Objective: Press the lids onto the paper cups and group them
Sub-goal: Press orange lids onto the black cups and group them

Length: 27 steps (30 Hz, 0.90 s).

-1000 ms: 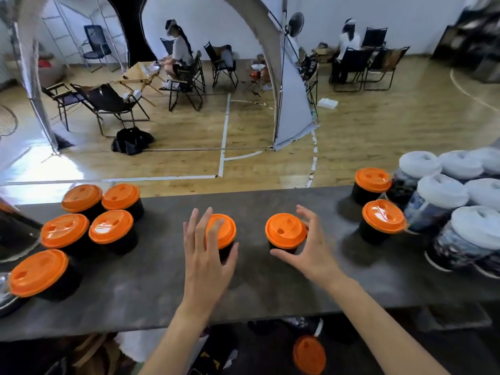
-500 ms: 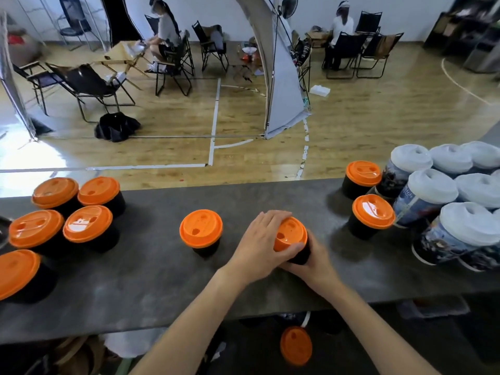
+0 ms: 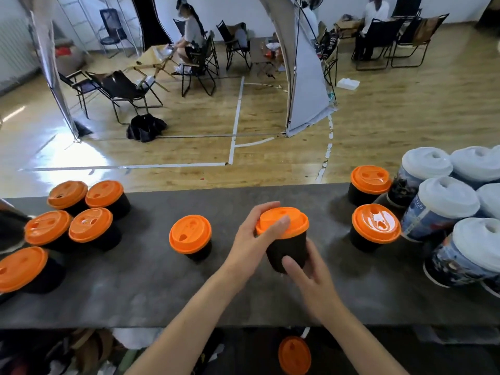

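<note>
A wooden gym floor (image 3: 378, 117) with taped lines, folding chairs (image 3: 121, 90) and seated people lies beyond a long dark table (image 3: 135, 293). Every cup on the table wears a lid, so no contents show. Five black cups with orange lids (image 3: 90, 224) cluster at the left end. One lone capped cup (image 3: 190, 236) stands left of centre. Two more orange-lidded cups (image 3: 376, 223) stand to the right, just beside a group of printed cups with white lids (image 3: 438, 207). The far cups sit close to the table's far edge. A bare strip of tabletop runs along the near edge, and more lies between the lone cup and the left cluster. Below the near edge, a loose orange lid (image 3: 294, 354) shows in shadow. At centre, the black cup (image 3: 286, 253) stands between both hands. The left hand (image 3: 251, 239) curls over its orange lid (image 3: 295, 220), thumb on top. The right hand (image 3: 311, 277) wraps the lower wall, thumb across the front. Whether the cup's base touches the table cannot be told.
</note>
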Tool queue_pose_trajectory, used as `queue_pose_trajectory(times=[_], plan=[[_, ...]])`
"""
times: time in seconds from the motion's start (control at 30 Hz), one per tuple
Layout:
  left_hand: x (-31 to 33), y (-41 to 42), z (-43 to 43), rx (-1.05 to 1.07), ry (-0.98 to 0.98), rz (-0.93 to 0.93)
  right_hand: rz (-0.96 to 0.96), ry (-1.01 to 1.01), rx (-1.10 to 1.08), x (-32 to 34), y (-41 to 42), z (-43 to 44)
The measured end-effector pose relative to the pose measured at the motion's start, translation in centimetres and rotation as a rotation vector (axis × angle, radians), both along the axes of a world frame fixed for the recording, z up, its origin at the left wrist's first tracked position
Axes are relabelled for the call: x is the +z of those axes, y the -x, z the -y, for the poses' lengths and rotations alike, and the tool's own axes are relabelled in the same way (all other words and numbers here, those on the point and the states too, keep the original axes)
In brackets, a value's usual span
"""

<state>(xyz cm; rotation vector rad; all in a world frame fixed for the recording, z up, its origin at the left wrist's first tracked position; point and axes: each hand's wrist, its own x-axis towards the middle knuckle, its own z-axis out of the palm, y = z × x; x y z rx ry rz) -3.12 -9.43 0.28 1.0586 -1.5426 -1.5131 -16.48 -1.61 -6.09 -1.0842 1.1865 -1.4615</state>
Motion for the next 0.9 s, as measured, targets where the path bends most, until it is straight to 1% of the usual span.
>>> queue_pose_trajectory(times=[0.07,0.13,0.2,0.3,0.37,0.43,0.57,0.67,0.73,0.8,0.87,0.9], plan=[[1.2,-0.3,0.4,-0.066,-0.025,-0.082,0.028,0.036,0.060,1.2,0.2,0.1],[1.5,-0.1,0.3,-0.076,0.026,-0.093,-0.024,0.057,0.124,1.6,0.9,0.4],[0.8,0.5,-0.2,-0.034,0.112,-0.024,-0.150,0.060,0.131,1.6,1.8,1.0],[-2.2,1.3,-1.4,0.013,0.276,0.160,-0.379,0.089,0.106,0.2,3.2,2.2],[-4.1,1.4,-1.7,0.056,0.345,0.235,-0.472,0.083,0.110,-0.9,3.6,2.7],[-5.2,1.2,-1.6,0.048,0.320,0.246,-0.479,0.061,0.127,-2.4,4.0,2.8],[-6.5,0.8,-1.4,-0.054,0.287,0.265,-0.477,0.039,0.130,-4.1,4.7,3.0],[-7.2,1.0,-1.7,-0.032,0.299,0.264,-0.486,0.018,0.144,-4.4,4.6,3.1],[-7.5,1.0,-1.8,-0.025,0.261,0.227,-0.492,0.033,0.134,-4.5,4.6,3.1],[-7.7,1.0,-1.8,0.024,0.161,0.121,-0.488,0.063,0.111,-4.5,4.6,3.4],[-7.8,1.6,-1.5,0.162,0.072,0.020,-0.484,0.070,0.089,-4.7,4.6,3.6],[-8.0,2.0,-1.4,0.224,0.061,0.006,-0.483,0.068,0.086,-4.8,4.6,3.6]])
